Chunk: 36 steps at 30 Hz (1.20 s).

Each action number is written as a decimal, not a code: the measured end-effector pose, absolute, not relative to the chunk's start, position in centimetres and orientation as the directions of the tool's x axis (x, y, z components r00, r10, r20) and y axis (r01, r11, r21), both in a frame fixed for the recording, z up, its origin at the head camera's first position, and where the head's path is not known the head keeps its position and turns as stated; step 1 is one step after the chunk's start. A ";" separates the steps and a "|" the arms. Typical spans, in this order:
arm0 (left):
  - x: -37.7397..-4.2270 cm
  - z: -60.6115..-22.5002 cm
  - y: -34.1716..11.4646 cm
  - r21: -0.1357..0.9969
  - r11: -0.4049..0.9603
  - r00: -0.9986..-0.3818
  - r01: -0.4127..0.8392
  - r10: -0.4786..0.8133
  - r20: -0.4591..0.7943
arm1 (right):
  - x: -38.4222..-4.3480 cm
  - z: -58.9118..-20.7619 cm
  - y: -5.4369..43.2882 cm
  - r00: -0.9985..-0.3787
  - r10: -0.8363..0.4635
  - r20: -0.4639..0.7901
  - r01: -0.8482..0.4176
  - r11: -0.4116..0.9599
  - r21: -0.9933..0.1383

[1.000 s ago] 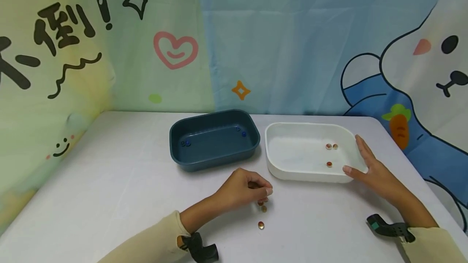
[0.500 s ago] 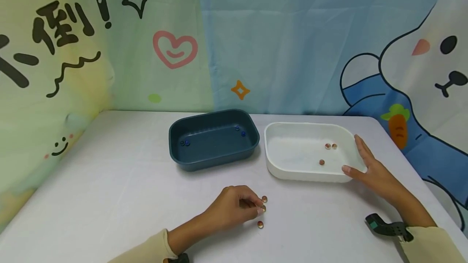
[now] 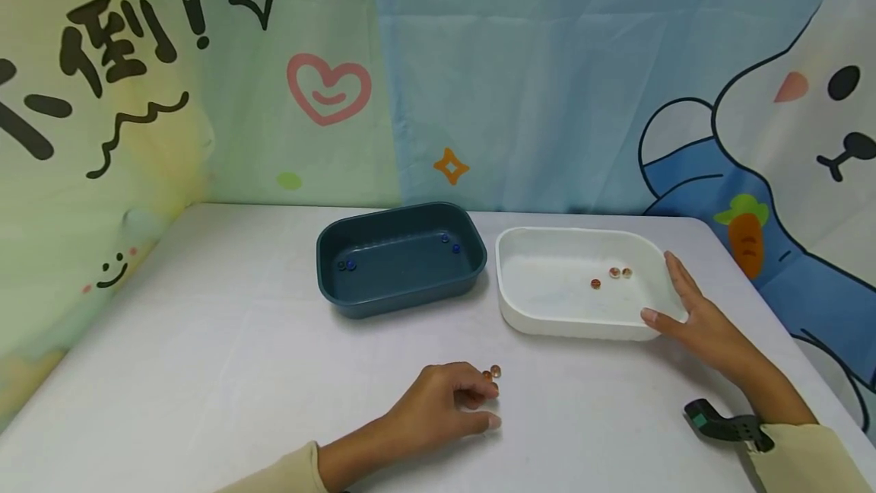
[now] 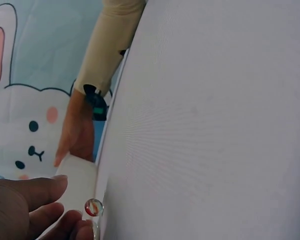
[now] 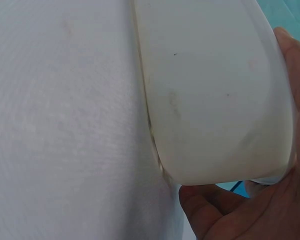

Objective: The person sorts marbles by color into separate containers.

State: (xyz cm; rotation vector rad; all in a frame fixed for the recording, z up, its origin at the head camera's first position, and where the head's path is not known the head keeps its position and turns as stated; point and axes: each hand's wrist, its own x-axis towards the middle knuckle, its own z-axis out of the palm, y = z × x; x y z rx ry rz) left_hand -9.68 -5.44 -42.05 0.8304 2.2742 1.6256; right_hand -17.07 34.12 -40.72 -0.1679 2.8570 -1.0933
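My left hand [image 3: 445, 409] is low over the white table, its thumb and index finger apart. Two orange-brown marbles [image 3: 496, 371] show just beyond its fingertips; anything under the curled fingers is hidden. From the left wrist, a clear marble [image 4: 94, 207] with a red-orange swirl appears right at the fingertips. My right hand [image 3: 701, 322] holds the right end of a white tray [image 3: 575, 329], thumb at the front rim and fingers along the end wall. The right wrist view shows that hand [image 5: 260, 215] around the tray's rounded end [image 5: 220, 125]. Three reddish marbles [image 3: 614, 272] lie in the tray.
A dark blue-green tray [image 3: 404, 303] stands left of the white one, with several blue marbles [image 3: 351, 265] inside. Behind the table [image 3: 239, 326] hangs a printed cartoon curtain [image 3: 520, 97]. A black wrist device [image 3: 728, 426] sits at the right sleeve.
My left hand has moved down and slightly left, over the loose marbles; the nearest marble is no longer visible. One marble in the white tray has rolled left and back. My right hand stays put.
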 end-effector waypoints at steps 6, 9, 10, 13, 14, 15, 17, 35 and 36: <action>-9.6 -42.1 -5.3 0.925 0.199 -0.794 0.324 0.589 0.152 | -17.2 -40.6 34.0 -0.990 -0.134 -0.035 -0.077 0.743 -0.664; -9.6 -42.1 -5.4 0.917 0.207 -0.783 0.340 0.603 0.154 | -17.3 -40.6 34.0 -0.990 -0.132 -0.045 -0.070 0.749 -0.659; -9.5 -42.1 -5.4 0.914 0.213 -0.780 0.345 0.606 0.154 | -17.3 -40.7 34.0 -0.990 -0.132 -0.050 -0.067 0.750 -0.657; -9.5 -42.1 -5.3 0.908 0.226 -0.778 0.352 0.610 0.150 | -17.4 -40.7 34.0 -0.990 -0.129 -0.058 -0.060 0.753 -0.655; -9.5 -42.2 -5.3 0.905 0.231 -0.777 0.358 0.611 0.151 | -17.4 -40.7 34.0 -0.990 -0.129 -0.059 -0.059 0.752 -0.656; -9.5 -42.2 -5.3 0.895 0.241 -0.773 0.375 0.615 0.158 | -17.4 -40.7 34.0 -0.990 -0.129 -0.059 -0.059 0.752 -0.656; -9.4 -42.3 -5.2 0.854 0.272 -0.750 0.443 0.635 0.187 | -17.3 -40.7 34.0 -0.990 -0.129 -0.058 -0.060 0.751 -0.658; -9.5 -42.3 -5.1 0.751 0.240 -0.671 0.615 0.660 0.338 | -17.3 -40.7 34.0 -0.991 -0.120 -0.053 -0.058 0.765 -0.642; -9.5 -42.3 -5.1 0.756 0.237 -0.673 0.610 0.658 0.337 | -17.3 -40.7 34.0 -0.991 -0.120 -0.051 -0.060 0.767 -0.639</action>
